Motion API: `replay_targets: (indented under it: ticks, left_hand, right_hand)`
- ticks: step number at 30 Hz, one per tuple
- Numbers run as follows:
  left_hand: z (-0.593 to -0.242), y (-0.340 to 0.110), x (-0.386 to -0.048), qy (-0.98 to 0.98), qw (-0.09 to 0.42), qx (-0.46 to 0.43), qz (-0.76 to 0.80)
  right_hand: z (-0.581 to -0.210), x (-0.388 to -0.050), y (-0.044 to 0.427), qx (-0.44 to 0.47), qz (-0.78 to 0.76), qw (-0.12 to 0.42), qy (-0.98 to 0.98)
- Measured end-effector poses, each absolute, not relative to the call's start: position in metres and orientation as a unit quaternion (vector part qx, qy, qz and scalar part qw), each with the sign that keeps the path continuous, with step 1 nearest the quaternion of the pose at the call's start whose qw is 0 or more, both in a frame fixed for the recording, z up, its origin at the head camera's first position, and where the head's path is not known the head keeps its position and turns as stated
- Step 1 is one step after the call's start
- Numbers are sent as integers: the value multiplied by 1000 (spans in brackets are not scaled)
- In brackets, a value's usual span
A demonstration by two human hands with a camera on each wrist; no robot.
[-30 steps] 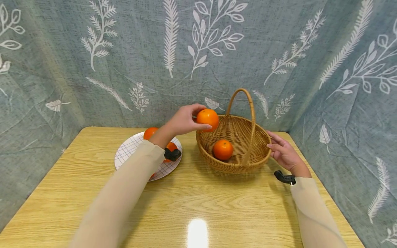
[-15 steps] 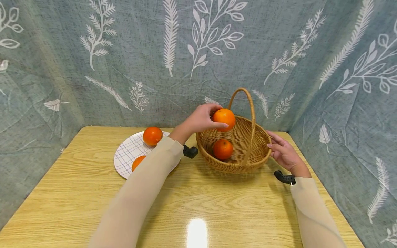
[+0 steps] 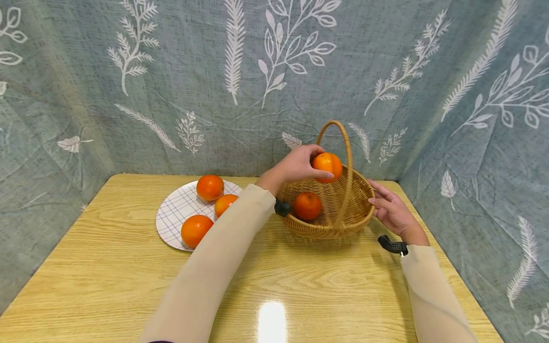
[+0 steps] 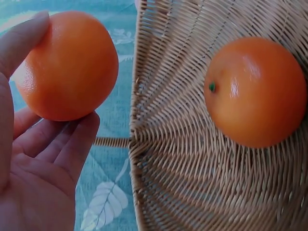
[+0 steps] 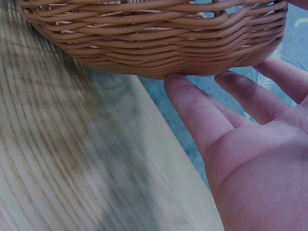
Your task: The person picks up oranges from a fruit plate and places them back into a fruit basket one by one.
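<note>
orange (image 3: 328, 167) pinched in l hand (image 3: 299, 164), up nr far side of bskt (image 3: 315, 231), just l of hndl (image 3: 348, 151) | r hand (image 3: 394, 213) spread, touching bskt's r side

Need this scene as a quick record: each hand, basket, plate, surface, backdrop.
left_hand: left hand grips held orange, which appears raised over the basket
right_hand: right hand touches the basket's right side
basket: wicker, upright, arched handle; one orange inside
plate: checked plate, left of the basket; three oranges visible; left sleeve hides part of the plate
surface: wooden table
backdrop: cloth with white leaf prints
</note>
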State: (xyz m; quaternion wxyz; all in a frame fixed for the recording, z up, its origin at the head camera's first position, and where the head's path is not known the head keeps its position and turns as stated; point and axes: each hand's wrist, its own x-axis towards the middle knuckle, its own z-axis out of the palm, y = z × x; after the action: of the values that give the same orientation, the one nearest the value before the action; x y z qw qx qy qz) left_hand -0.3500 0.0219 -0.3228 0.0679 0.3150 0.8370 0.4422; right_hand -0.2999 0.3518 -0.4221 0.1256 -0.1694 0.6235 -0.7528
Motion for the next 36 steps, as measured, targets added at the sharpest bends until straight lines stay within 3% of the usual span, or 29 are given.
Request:
replay_targets:
  ticks: [36]
  left_hand:
    - [-339, 78, -363, 917, 136, 315, 204]
  right_hand:
    - [-424, -301, 352, -163, -753, 111, 628]
